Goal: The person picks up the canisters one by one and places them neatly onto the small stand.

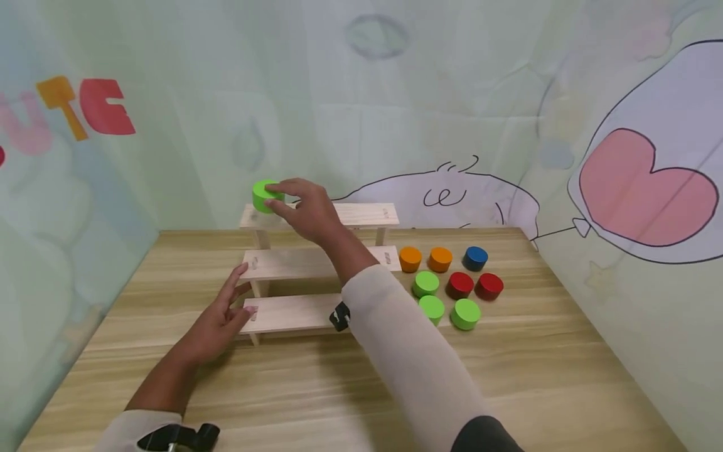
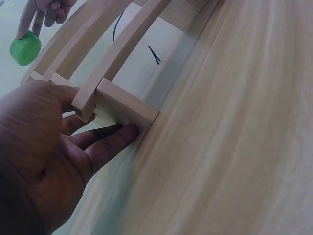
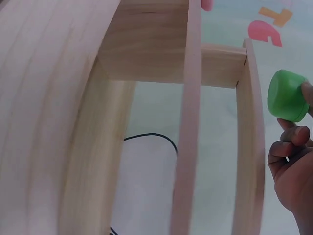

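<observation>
A three-step wooden stand (image 1: pixel 294 314) stands on the table. My right hand (image 1: pixel 307 210) pinches a green round block (image 1: pixel 263 196) between thumb and fingers, over the left end of the top step (image 1: pixel 361 215). In the right wrist view, a gap shows between this green block (image 3: pixel 286 95) and the top board (image 3: pixel 254 122). My left hand (image 1: pixel 217 323) holds the stand's left end, its thumb on the lowest step. The left wrist view shows fingers (image 2: pixel 110 147) of that hand against the side panel (image 2: pixel 124 105).
Right of the stand lie more round blocks: two orange (image 1: pixel 440 258), one blue (image 1: pixel 475 258), two red (image 1: pixel 489 286) and several green (image 1: pixel 465 314). My right forearm partly covers the lower steps. A printed cloth (image 1: pixel 226 94) hangs behind the table (image 1: pixel 271 389).
</observation>
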The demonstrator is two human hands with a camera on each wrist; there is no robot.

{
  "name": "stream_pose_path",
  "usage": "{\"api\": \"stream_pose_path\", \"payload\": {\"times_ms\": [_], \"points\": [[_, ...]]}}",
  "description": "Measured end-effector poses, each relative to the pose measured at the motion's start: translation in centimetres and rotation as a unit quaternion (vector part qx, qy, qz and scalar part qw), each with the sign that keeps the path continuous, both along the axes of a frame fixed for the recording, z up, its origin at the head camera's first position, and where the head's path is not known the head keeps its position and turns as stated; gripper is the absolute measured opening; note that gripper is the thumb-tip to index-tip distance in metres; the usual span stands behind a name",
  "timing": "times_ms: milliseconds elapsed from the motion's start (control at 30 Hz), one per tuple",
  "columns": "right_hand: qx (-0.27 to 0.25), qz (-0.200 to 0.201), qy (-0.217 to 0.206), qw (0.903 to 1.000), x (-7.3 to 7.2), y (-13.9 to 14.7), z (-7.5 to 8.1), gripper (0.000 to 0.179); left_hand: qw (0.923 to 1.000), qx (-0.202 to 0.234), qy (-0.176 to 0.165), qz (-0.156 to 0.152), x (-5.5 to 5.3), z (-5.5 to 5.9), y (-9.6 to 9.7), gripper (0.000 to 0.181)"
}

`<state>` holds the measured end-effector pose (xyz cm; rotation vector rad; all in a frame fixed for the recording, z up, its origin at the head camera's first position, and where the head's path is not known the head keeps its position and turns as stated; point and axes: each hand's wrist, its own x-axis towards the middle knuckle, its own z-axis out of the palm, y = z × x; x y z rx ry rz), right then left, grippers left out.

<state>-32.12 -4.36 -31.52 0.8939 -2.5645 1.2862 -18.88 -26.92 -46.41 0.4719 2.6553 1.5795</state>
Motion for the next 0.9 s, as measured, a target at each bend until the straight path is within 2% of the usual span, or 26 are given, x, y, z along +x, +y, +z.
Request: {"api": "stream_pose_path", "payload": {"times_ms": [133, 300, 433, 633, 900], "points": [[-0.032, 0.005, -0.02, 0.9993, -0.5, 0.3, -1.2, 0.039, 1.0, 0.006, -0.004, -0.007, -0.1, -0.3, 0.3, 0.091], [-0.07, 0.007, -0.015, 0.9974, -1.0, 0.3, -1.8, 0.036, 1.0, -0.008, -0.002, -0.001, -0.2, -0.2, 0.3, 0.089], [-0.044, 0.007, -0.016, 0.9989, -1.0, -0.1, -1.6, 0.039, 0.9999, -0.014, -0.001, 0.005, -0.1, 0.0, 0.1, 0.089], [-0.015, -0.011, -0.011, 0.9998, -0.6, -0.4, -1.5, 0.039, 0.9999, -0.011, 0.0, -0.002, 0.0, 0.2, 0.1, 0.089], [0.02, -0.017, -0.016, 0.9995, -0.6, -0.6, -1.4, 0.041, 0.9999, -0.013, -0.01, 0.001, 0.1, 0.1, 0.0, 0.088]]}}
